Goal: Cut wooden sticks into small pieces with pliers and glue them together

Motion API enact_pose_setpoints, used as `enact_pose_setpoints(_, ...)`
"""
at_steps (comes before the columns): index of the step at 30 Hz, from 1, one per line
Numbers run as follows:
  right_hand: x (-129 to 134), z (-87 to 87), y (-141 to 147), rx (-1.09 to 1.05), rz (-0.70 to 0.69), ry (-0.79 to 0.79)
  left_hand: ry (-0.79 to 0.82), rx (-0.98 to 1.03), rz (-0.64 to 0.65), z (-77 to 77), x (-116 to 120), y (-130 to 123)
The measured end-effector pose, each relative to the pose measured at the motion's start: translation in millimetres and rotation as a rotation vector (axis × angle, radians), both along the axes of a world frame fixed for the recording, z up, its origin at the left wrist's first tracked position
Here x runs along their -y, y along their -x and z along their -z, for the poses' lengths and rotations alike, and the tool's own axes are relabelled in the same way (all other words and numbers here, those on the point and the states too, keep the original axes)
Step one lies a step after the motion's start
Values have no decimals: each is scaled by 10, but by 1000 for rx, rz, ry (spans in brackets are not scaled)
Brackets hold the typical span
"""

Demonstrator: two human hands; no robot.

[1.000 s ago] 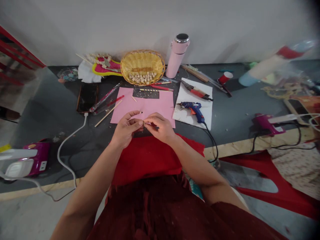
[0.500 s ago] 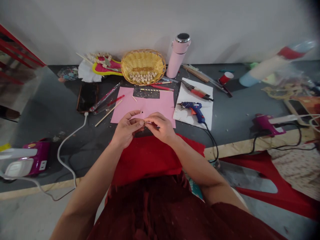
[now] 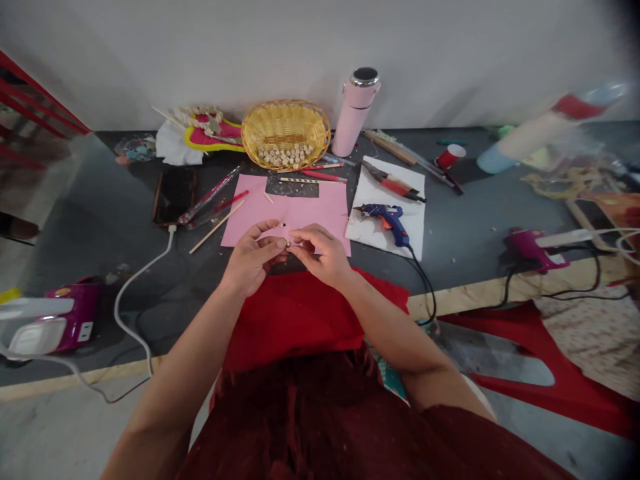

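Above the near edge of the pink paper (image 3: pixel 320 213), my left hand (image 3: pixel 253 260) and my right hand (image 3: pixel 325 257) meet at the fingertips. My left thumb and fingers pinch a tiny yellowish-brown piece (image 3: pixel 288 245), too small to name. The right thumb and fingertips close in on the same piece from the other side. Just beyond the left index fingertip shows a small white and dark speck (image 3: pixel 283 225). Red cloth (image 3: pixel 300 313) lies under my wrists at the table edge.
Behind the paper stands a wicker basket (image 3: pixel 285 120) with several small pale cubes. A pink flask (image 3: pixel 355 113) is beside it. On a white board (image 3: pixel 365 230) rest a blue glue gun (image 3: pixel 390 217) and pliers (image 3: pixel 393 183). A phone (image 3: pixel 175 193) with a cable lies left.
My right fingertips have shifted slightly around the tiny piece, which shows a little more clearly now. Both hands stay in nearly the same place.
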State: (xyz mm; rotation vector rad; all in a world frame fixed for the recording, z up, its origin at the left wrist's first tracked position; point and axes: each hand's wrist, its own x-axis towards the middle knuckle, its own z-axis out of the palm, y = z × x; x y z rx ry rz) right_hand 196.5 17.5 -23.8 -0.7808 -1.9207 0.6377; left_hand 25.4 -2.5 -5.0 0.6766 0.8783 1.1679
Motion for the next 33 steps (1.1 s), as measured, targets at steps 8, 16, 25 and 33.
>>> enact_pose_setpoints(8,3,1,12,9,-15,-4,4,-12,13,12,1,1)
enact_pose_setpoints(16,2,-2,8,33,-19,0,-28,-17,13,7,6,-16)
enact_pose_setpoints(25,0,-3,-3,-1,-18,120,-28,30,-20,-18,-1,9)
enact_pose_setpoints(33,-38,14,19,-34,84,127,12,85,-27,-58,-3,39)
